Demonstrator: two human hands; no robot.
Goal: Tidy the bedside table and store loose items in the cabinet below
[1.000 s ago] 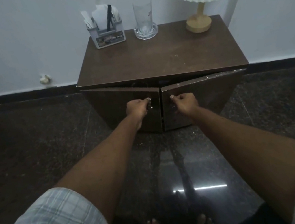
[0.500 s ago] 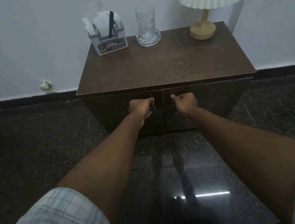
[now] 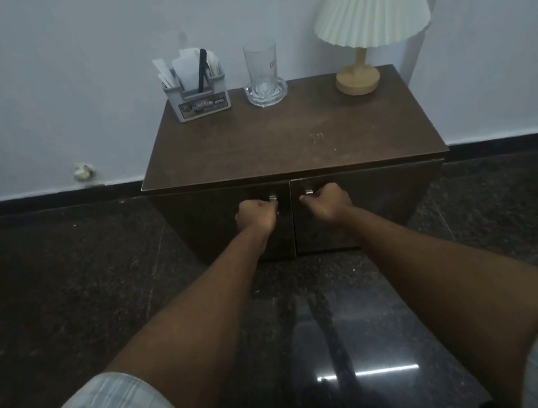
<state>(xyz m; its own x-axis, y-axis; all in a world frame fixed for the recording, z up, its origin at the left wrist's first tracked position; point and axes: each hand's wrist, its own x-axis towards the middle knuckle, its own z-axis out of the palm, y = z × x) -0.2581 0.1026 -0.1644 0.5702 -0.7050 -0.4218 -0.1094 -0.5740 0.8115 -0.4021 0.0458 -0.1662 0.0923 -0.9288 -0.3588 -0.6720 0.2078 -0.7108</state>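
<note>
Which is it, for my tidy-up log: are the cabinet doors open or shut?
Shut. Both cabinet doors sit flush, edges meeting at the centre seam; left hand and right hand grip the handles.

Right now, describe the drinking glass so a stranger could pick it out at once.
Start at the dark wooden bedside table against the wall and look along its back edge. Three things stand there: a grey organizer at left, a pleated lamp at right, and the glass between them. It alone is clear and tall, standing in a clear dish.

Dark brown bedside table [image 3: 286, 139]: cabinet doors [image 3: 391, 200] under top closed, metal handles [image 3: 272, 197] at seam; grey organizer [image 3: 200, 104], glass [image 3: 261, 63] upright at table's rear edge.
</note>
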